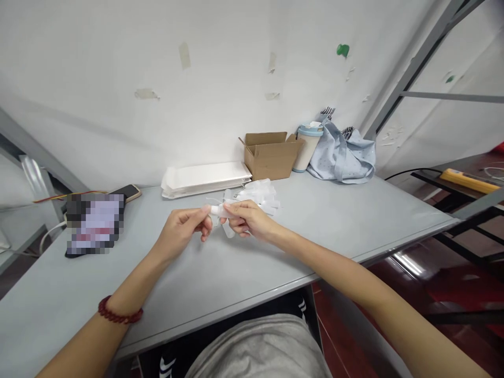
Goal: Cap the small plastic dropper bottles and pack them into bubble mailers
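Between my hands, just above the table, is a small translucent white bottle (222, 211) with a white cap, lying roughly level. My right hand (250, 219) is closed around its body, thumb on top. The thumb and forefinger of my left hand (188, 224) pinch the cap end, with the other fingers curled below. Whether the cap is loose or seated I cannot tell. Right behind my right hand lies a pile of similar translucent white pieces (263, 194), partly hidden by the hand. One more piece (229, 230) shows on the table under my hands.
Against the wall are white flat cartons (208, 177), an open cardboard box (275, 160), a lidded cup (307, 149) and a light-blue cloth bag (346, 157). At left lie a blurred-out phone (96, 223) and a second dark device (132, 192) with cables. The table's front edge (252, 304) is close to me.
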Tool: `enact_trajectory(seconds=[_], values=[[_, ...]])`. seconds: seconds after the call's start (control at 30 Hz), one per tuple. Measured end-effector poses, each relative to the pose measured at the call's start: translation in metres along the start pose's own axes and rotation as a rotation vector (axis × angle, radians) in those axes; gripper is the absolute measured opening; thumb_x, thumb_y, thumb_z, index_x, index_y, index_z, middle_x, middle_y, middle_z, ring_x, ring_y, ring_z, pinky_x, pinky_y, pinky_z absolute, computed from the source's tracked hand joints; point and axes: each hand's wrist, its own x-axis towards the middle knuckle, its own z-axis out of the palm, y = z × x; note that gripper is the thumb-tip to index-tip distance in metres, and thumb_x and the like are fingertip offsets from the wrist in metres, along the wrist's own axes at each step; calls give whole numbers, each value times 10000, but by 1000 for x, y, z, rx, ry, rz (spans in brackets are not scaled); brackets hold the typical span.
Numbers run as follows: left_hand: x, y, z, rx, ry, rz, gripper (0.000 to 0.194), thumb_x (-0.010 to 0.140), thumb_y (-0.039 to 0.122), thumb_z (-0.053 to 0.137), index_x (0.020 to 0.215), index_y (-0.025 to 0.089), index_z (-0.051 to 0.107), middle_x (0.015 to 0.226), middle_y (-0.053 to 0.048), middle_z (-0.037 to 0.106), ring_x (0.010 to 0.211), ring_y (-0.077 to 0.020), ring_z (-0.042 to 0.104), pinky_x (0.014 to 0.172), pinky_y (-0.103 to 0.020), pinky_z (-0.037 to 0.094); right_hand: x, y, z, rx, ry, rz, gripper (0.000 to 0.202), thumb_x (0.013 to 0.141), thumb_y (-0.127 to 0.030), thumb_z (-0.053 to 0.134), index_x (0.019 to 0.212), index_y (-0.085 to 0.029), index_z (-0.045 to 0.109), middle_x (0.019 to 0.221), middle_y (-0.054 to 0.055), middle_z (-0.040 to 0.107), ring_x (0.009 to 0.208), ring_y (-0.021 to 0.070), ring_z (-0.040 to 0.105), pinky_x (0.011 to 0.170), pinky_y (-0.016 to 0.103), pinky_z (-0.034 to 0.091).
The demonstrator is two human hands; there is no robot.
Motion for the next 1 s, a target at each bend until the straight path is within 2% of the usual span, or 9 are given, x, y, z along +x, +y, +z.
enact_trajectory(seconds=[0.1,0.2,0.33,0.5,0.6,0.67,0.9,1.0], values=[[2,0,-1,-96,-33,-112,507,801,582,553,559,151,665,522,-38,566,463,-136,509,479,-279,443,0,-4,-3,17,50,-41,436,843,-542,556,673,-141,560,487,-101,219,407,44,214,387,195,200],[3,0,-1,-170,-44,-193,440,802,556,573,768,141,717,630,-51,629,515,-144,554,517,-280,464,1,-5,-4,-33,92,-96,447,843,-532,563,629,-139,556,488,-92,228,421,47,231,401,203,213],[3,1,0,-208,84,-125,324,788,455,655,930,168,705,766,-30,641,545,-109,548,523,-256,454,1,-2,-3,-136,94,-152,439,852,-508,557,607,-144,565,481,-82,260,434,59,257,419,219,249],[4,2,-2,-203,242,-77,290,728,403,735,871,151,735,837,-42,661,592,-92,555,565,-241,482,0,-2,0,-283,208,-189,441,872,-517,507,629,-153,558,489,-79,274,444,68,301,451,232,256],[6,0,-3,-216,385,-85,279,646,355,801,828,151,746,775,-26,679,622,-93,583,621,-225,512,-2,-2,1,-470,296,-252,439,872,-515,507,619,-158,543,506,-61,354,482,73,342,485,234,262],[8,-2,-5,-186,437,-77,282,619,341,816,818,153,747,733,-19,687,630,-103,605,652,-232,529,-3,-1,2,-573,302,-291,442,883,-504,496,609,-160,538,518,-51,396,507,77,367,513,235,278],[7,-5,-9,16,482,-24,256,649,370,779,766,147,732,645,-12,674,575,-138,625,603,-269,550,-2,-1,1,-647,358,-339,442,885,-490,497,594,-158,523,532,-45,404,531,79,371,530,233,285],[5,-2,-9,96,406,20,275,700,407,733,833,166,743,721,-27,705,629,-155,640,638,-280,554,-2,-2,0,-616,382,-314,416,861,-491,530,620,-153,561,525,-46,398,521,80,360,509,234,260]])
